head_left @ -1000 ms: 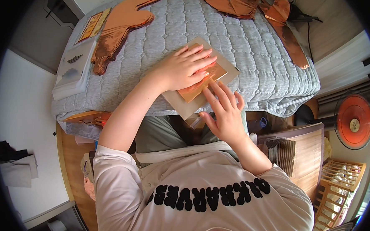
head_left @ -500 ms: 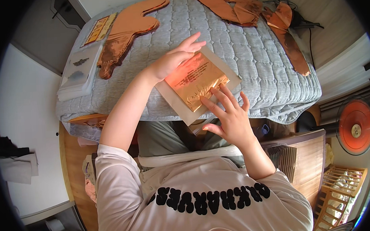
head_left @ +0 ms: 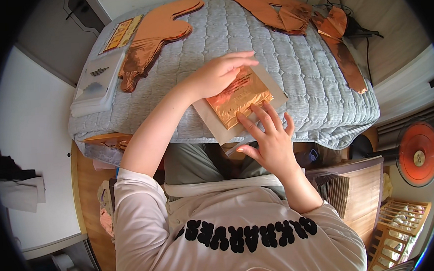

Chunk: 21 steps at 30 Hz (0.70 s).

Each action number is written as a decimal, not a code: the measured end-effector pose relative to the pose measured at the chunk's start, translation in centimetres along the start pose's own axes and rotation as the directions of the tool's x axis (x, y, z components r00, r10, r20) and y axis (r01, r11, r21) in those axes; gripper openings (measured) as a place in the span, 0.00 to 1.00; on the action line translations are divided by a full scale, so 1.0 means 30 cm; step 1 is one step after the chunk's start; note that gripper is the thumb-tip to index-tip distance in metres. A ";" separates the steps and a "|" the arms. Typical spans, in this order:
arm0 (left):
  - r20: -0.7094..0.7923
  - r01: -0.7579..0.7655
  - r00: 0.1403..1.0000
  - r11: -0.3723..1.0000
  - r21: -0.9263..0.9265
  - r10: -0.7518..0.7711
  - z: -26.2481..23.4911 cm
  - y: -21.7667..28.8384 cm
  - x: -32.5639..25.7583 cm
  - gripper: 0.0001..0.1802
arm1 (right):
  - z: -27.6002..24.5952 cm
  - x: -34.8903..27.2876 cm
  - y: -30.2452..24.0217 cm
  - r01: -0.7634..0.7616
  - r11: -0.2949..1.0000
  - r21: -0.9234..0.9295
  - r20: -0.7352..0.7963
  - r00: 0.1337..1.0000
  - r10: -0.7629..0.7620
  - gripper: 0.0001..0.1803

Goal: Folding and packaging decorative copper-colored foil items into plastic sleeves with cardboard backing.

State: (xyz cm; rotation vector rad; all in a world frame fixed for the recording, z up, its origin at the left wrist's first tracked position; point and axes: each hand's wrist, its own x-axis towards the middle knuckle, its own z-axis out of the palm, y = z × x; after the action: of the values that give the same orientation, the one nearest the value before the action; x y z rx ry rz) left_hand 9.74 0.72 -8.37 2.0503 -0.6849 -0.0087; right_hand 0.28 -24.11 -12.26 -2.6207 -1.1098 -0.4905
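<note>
A clear plastic bag with a folded copper-coloured foil balloon inside lies slanted on the bed's near edge. My left hand rests across the bag's far left part, fingers stretched out and close together, covering some of the foil and dark print. At the near side, my right hand has its fingers spread, with fingertips touching the lower edge of the foil through the bag. The right thumb stands apart, off the bag.
Flat copper foil balloons lie on the quilted mattress, one foil shape at far left, others at far right. A stack of clear bags sits at the left edge. Beyond the bed's right side stands a fan.
My left hand has slid to the right and nearer to me over the bag, its fingers now closer together. My right hand stays almost where it was, fingertips still on the foil's near edge.
</note>
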 end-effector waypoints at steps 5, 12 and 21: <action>0.084 -0.039 0.996 0.898 0.439 0.003 0.042 0.004 -0.005 0.26 | -0.002 0.005 -0.007 -0.039 0.999 0.017 0.032 0.999 0.039 0.39; 0.110 -0.098 0.994 0.709 0.699 0.029 0.093 -0.045 -0.041 0.32 | 0.002 -0.011 -0.005 -0.018 0.999 0.034 -0.007 1.000 0.018 0.37; 0.146 -0.150 0.987 0.646 0.749 0.061 0.092 -0.024 -0.020 0.40 | -0.019 0.020 0.114 0.019 0.984 0.176 -0.167 0.986 0.011 0.31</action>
State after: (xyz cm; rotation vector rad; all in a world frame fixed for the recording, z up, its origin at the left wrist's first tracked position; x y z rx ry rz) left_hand 8.83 -0.88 -10.64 2.8334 -0.9935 0.2896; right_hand 3.06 -26.24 -11.84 -2.3764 -1.0543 -0.5734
